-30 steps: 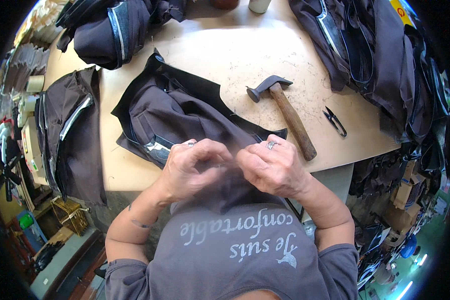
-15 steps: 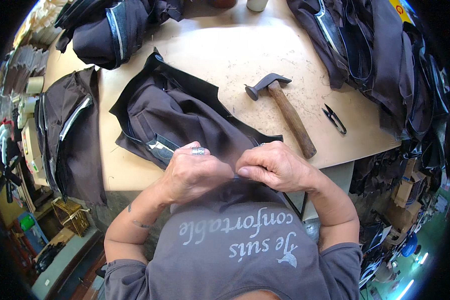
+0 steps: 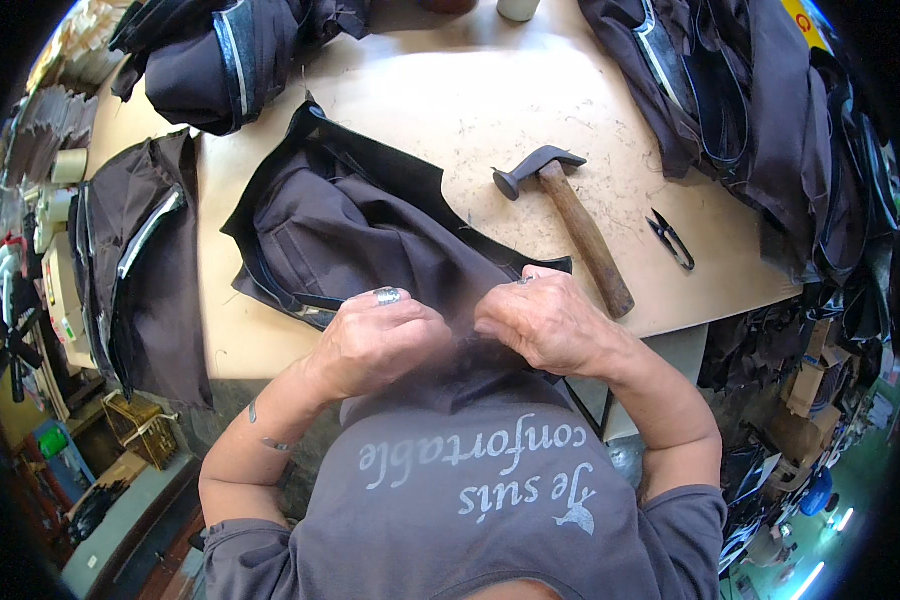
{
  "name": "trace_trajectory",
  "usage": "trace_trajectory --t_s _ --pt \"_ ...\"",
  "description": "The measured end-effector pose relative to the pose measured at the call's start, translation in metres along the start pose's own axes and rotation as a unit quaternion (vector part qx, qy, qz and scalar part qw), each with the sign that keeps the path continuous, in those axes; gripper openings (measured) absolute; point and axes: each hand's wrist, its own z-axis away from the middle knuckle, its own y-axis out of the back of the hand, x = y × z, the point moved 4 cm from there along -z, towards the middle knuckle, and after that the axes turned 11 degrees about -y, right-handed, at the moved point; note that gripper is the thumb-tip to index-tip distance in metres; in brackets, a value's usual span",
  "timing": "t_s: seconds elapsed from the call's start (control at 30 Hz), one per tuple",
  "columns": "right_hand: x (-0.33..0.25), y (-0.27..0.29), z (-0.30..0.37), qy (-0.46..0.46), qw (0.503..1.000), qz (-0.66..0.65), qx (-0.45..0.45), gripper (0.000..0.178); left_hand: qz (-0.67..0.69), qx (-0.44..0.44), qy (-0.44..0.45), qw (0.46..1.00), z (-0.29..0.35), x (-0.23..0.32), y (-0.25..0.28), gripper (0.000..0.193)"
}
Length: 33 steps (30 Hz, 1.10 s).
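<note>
In front of my chest, my left hand and my right hand are closed, knuckles up, with a gap between them. Both appear to grip the near end of a dark brown cloth piece with black leather-like edging, which stretches away from me over the tabletop. Their fingertips are curled under and partly blurred, so the exact hold is hidden. A ring shows on each hand. Just beyond my right hand lies a hammer with a dark metal head and a worn wooden handle.
Small black thread snips lie right of the hammer on the pale table. Dark cloth pieces hang over the left edge; more are heaped at far left and right. Thread scraps litter the tabletop.
My hands have moved apart: the left slightly to the left, the right a little up. The cloth between them shows more, and its pale-marked strip is now mostly covered by my left hand.
</note>
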Motion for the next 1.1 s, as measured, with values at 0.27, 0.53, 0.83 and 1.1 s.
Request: trace_trajectory --t_s 0.27,0.53,0.83,1.1 --pt "0.004 0.003 -0.008 -0.005 0.997 -0.059 -0.053 0.017 0.0 0.012 -0.011 1.0 -0.001 0.0 0.001 0.025" --pt "0.011 0.007 -0.013 -0.011 0.982 -0.159 -0.105 0.019 0.141 0.083 0.166 0.972 0.002 -0.004 0.004 0.018" --pt "0.004 0.011 -0.012 0.021 0.993 -0.097 -0.066 0.018 0.161 -0.038 0.255 0.953 -0.008 -0.005 0.005 0.012" --pt "0.002 0.012 -0.012 0.015 0.994 -0.086 -0.063 0.017 0.232 -0.028 0.335 0.913 -0.006 -0.005 0.0 0.019"
